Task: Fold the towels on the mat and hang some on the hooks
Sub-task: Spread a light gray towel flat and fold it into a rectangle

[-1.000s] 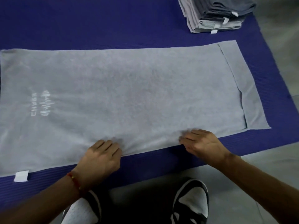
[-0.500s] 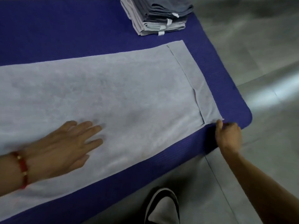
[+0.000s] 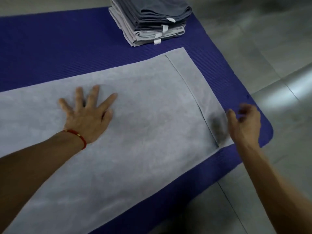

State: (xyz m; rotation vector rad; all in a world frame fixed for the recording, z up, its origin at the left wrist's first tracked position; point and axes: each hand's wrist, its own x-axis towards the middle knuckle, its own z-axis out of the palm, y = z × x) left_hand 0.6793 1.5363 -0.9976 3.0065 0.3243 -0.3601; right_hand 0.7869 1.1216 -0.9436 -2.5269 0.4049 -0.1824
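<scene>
Neither hand grips: the left hand [image 3: 87, 117] presses flat, fingers spread, on the grey towel [image 3: 152, 125]; the right hand [image 3: 244, 123] hovers loosely curled beside its short edge. That towel lies unfolded on the purple mat [image 3: 59, 53]; a folded stack [image 3: 150, 22] sits behind. No hooks visible; grey tiled floor [image 3: 270, 39] surrounds.

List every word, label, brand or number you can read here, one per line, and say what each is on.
No readable text in this view.
Four small white tags stick out of the folded towel stack: no print can be made out on them.
The spread grey towel shows no print in the part in view.
The purple mat, the red bracelet on the left hand and the right hand carry no lettering.
</scene>
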